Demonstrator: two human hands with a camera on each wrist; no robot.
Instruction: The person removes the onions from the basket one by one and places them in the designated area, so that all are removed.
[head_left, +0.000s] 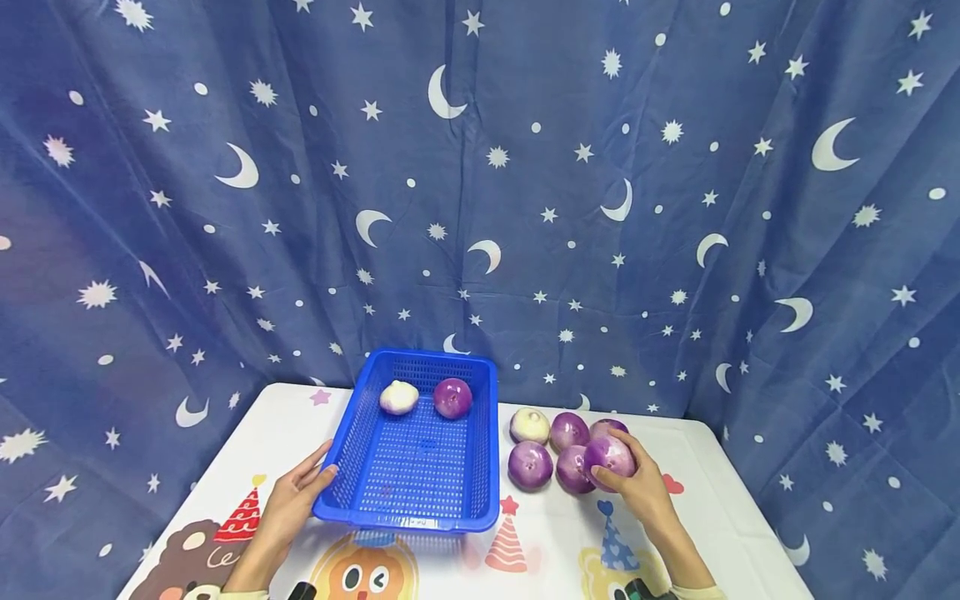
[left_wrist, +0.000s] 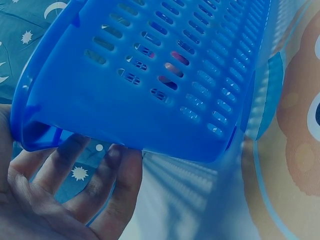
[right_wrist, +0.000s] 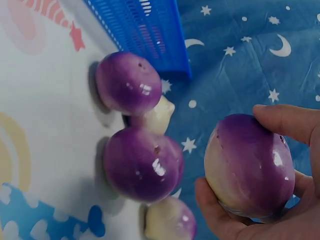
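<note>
My left hand (head_left: 288, 504) grips the rim of a blue plastic basket (head_left: 408, 523) at its left side, with the fingers beneath the rim (left_wrist: 22, 100). Two purple-and-white turnips lie inside at the back: a pale one (head_left: 399, 398) and a purple one (head_left: 452, 399). Right of the basket, my right hand (head_left: 641, 479) holds another turnip (head_left: 609, 458) between thumb and fingers. In the right wrist view this held turnip (right_wrist: 250, 167) shows a pale side and a glossy purple side. Several more turnips sit grouped beside it, among them a purple one (head_left: 530, 466) and a white-topped one (head_left: 530, 425).
The white table (head_left: 720, 500) carries printed cartoon figures and party hats, such as a striped pink hat (head_left: 507, 546). A dark blue curtain (head_left: 480, 208) with moons and stars hangs right behind the table and along both sides.
</note>
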